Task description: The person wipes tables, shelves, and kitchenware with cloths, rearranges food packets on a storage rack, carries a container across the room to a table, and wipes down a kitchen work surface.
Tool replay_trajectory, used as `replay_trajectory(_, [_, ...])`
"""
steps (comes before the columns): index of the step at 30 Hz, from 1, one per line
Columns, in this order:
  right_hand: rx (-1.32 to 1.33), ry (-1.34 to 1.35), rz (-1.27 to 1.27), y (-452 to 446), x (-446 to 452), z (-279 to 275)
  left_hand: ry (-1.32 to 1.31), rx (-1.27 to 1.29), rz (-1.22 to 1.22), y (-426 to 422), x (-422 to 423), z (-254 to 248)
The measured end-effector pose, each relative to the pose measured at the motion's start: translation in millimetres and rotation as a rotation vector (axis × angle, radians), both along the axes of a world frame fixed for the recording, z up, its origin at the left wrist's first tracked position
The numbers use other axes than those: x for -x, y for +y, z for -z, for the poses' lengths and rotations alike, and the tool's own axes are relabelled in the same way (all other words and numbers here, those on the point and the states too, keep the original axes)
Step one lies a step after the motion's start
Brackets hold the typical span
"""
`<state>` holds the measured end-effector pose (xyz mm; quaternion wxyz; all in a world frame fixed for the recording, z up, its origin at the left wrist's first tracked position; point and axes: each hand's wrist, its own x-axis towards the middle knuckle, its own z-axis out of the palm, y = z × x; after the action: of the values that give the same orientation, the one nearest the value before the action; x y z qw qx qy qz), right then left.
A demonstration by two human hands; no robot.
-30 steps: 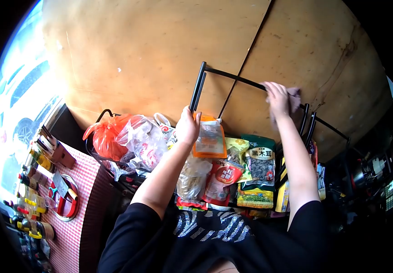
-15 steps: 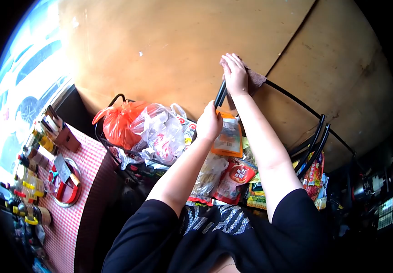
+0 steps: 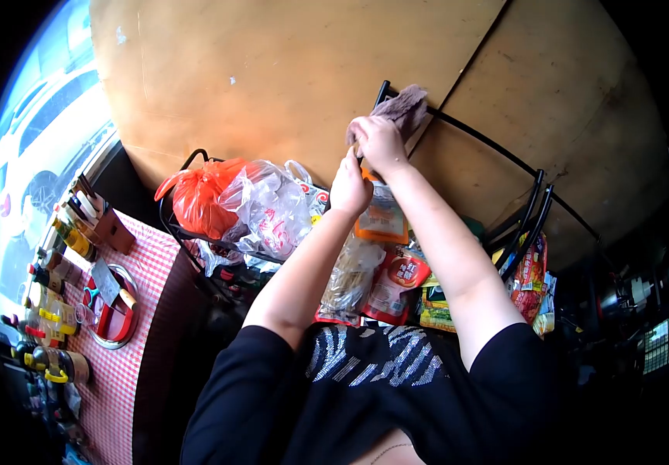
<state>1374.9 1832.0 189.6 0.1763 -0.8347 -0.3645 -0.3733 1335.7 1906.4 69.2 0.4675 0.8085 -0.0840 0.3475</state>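
A brownish-mauve cloth point(image 3: 405, 108) is bunched in my right hand point(image 3: 381, 145), whose fingers are closed around a black metal tube of the rack frame point(image 3: 383, 91). Just below, my left hand point(image 3: 352, 186) grips the same tube, fingers wrapped round it. The tube's top end sticks up past the cloth. Under my forearms lie an orange packet point(image 3: 382, 221), a red pouch point(image 3: 398, 283) and a clear bag of pale strips point(image 3: 352, 279). A curved black bar point(image 3: 489, 142) runs off to the right from the frame.
Orange point(image 3: 209, 203) and white plastic bags point(image 3: 272, 209) fill the rack's left end. At left, a checked-cloth table point(image 3: 152, 271) holds bottles point(image 3: 59, 314), a knife block point(image 3: 113, 232) and a red-rimmed tray point(image 3: 121, 329). A wooden panel point(image 3: 272, 77) stands behind. More packets point(image 3: 532, 271) sit at right.
My right hand and the cloth have slid down the tube towards my left hand, uncovering the tube's top end. My left hand stays on the tube. The view has shifted slightly.
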Motion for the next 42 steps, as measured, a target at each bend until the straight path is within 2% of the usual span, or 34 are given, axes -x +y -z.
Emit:
replay_trajectory(1, [-0.025,0.0,-0.021,0,6,6,0.106,-0.015,0.036,4,17,-15])
replay_trajectory(6, [-0.061,0.093,-0.121,-4,29,39,0.127,0.021,-0.125,16,41,13])
replay_trajectory(8, [-0.002,0.147,-0.146,-7,45,45,0.247,0.179,-0.07,30,49,14])
replay_trajectory(9, [0.078,0.313,-0.161,-10,50,42,0.289,0.269,0.009,41,40,22])
replay_trajectory(10, [-0.076,0.387,-0.175,-10,52,42,0.253,0.294,-0.024,45,52,10])
replay_trajectory(12, [-0.379,0.532,-0.208,-9,54,40,0.218,0.431,0.098,52,50,12])
replay_trajectory(13, [-0.566,0.476,-0.136,-6,52,26,0.208,0.392,0.069,51,49,15])
replay_trajectory(14, [-0.685,0.196,-0.125,-8,17,25,0.221,0.402,0.124,50,50,14])
replay_trajectory(15, [-0.914,0.293,-0.111,-7,12,1,0.244,0.41,0.181,48,53,14])
replay_trajectory(16, [-0.916,0.001,-0.066,-1,17,-24,0.276,0.417,0.239,46,58,14])
replay_trajectory(17, [-0.88,-0.073,-0.042,-2,2,-34,0.349,0.421,0.24,43,63,10])
replay_trajectory(19, [-0.525,-0.194,0.198,7,-12,-29,0.394,0.669,0.34,41,44,44])
replay_trajectory(21, [-0.303,0.041,0.306,12,-12,10,0.491,0.99,0.44,50,42,44])
replay_trajectory(22, [-0.199,0.136,0.324,13,2,22,0.574,1.156,0.455,56,61,14])
replay_trajectory(24, [-0.209,0.174,0.284,13,6,39,0.604,1.29,0.456,72,61,9])
replay_trajectory(26, [-0.127,-0.004,0.326,16,20,58,0.552,1.14,0.28,80,54,6])
replay_trajectory(27, [-0.043,-0.016,0.414,20,30,68,0.494,1.162,0.208,81,50,5])
replay_trajectory(28, [0.042,-0.03,0.502,26,43,75,0.446,1.177,0.199,83,52,-5])
replay_trajectory(30, [0.229,0.123,0.647,39,73,79,0.366,1.209,0.266,90,47,-9])
replay_trajectory(32, [0.407,-0.052,0.765,52,89,105,0.311,1.15,0.263,90,51,-20])
replay_trajectory(34, [0.543,0.118,0.842,68,119,111,0.307,1.09,0.245,95,53,-26])
replay_trajectory(38, [0.663,0.461,0.554,72,151,94,0.296,1.025,0.243,110,60,-33])
replay_trajectory(40, [0.532,0.452,0.489,72,163,90,0.309,0.991,0.253,115,68,-32])
replay_trajectory(41, [0.534,0.459,0.554,75,155,116,0.328,0.959,0.268,117,70,-32])
replay_trajectory(42, [0.491,0.395,0.483,70,148,154,0.342,0.926,0.282,120,73,-31])
